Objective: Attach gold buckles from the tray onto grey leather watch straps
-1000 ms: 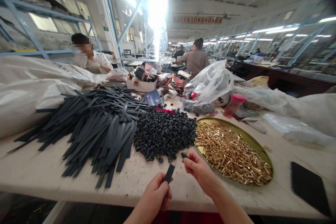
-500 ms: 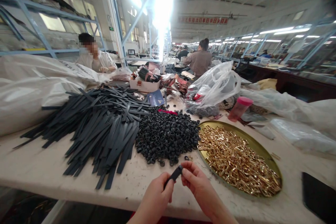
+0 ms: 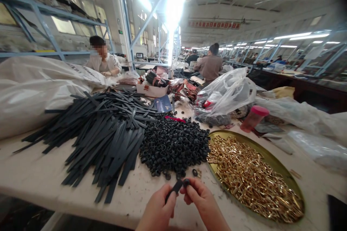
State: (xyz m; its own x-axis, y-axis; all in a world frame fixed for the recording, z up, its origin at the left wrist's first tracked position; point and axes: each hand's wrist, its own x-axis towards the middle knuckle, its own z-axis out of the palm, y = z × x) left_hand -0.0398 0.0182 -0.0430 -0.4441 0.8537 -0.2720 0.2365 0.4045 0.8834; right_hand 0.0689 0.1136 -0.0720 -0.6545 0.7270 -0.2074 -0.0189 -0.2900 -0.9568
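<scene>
Close to the table's front edge, my left hand is closed on a flat black strap, whose end sticks out past the fingertips. My right hand pinches a small black loop right beside that end; whether the two touch I cannot tell. Behind my hands lies a heap of similar black loops. To its left spreads a pile of black straps. On the right, a gold-coloured oval tray holds a mass of small gold metal pieces.
Clear plastic bags, a pink-lidded jar, a blue card and an open white box stand farther back. White sacks lie at left. A dark flat object is at the right edge. One person sits across the table.
The view has shifted a little. Before, the loop in my right fingers was at the strap's tip; now a small gap seems to show between them. Both hands keep their hold.
</scene>
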